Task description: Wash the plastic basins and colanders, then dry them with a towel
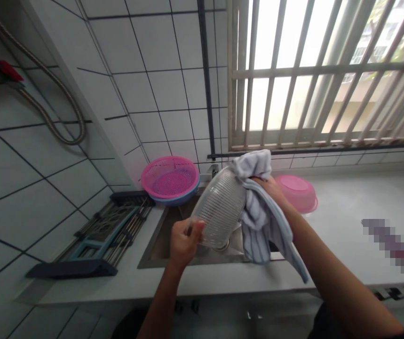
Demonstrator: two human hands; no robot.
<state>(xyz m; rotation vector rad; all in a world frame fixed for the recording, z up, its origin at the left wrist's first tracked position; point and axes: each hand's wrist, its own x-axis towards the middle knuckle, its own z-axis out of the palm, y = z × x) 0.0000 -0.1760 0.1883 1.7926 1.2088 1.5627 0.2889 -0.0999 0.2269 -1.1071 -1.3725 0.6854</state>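
A clear, ribbed plastic drain basket (221, 207) is held tilted over the sink (161, 235). My left hand (184, 240) is closed on its lower left rim, with the thumb on the near side. At the basket's right end, my right hand (268, 188) grips a white and grey striped towel (258, 214) against the rim. Part of the towel hangs down over the sink's front edge. Cloth covers most of the right fingers.
Behind the sink on the left, a pink colander (170, 178) sits in a blue basin (178, 200). A folded rack (106, 235) lies on the left counter. An upturned pink basin (297, 193) rests right of the sink, below the barred window (321, 75).
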